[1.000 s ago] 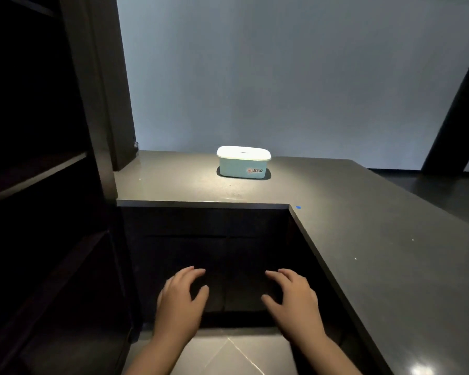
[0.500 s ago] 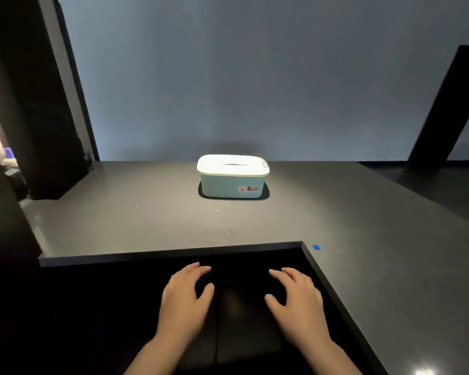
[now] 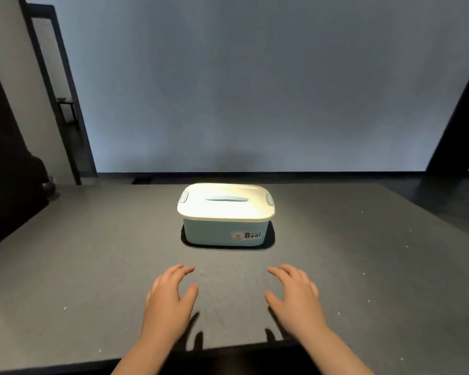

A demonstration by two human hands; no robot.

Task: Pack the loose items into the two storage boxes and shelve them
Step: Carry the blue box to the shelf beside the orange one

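A light blue storage box (image 3: 222, 234) with a white lid (image 3: 226, 205) closed on it stands on the dark grey table (image 3: 92, 266), a bear label on its front. My left hand (image 3: 168, 301) and my right hand (image 3: 295, 299) hover over the table in front of the box, fingers spread and relaxed, holding nothing. Both hands are apart from the box, one toward each side of it. No loose items are in sight.
The table's near edge (image 3: 228, 347) runs just under my wrists. A dark shelf unit (image 3: 6, 171) stands at the left, with a doorway (image 3: 63, 104) behind it. A dark slanted post (image 3: 460, 117) rises at the right against the pale wall.
The view has turned right and come closer to the box, so the shelf unit slid off to the left. Both hands now reach over the tabletop instead of over the dark gap.
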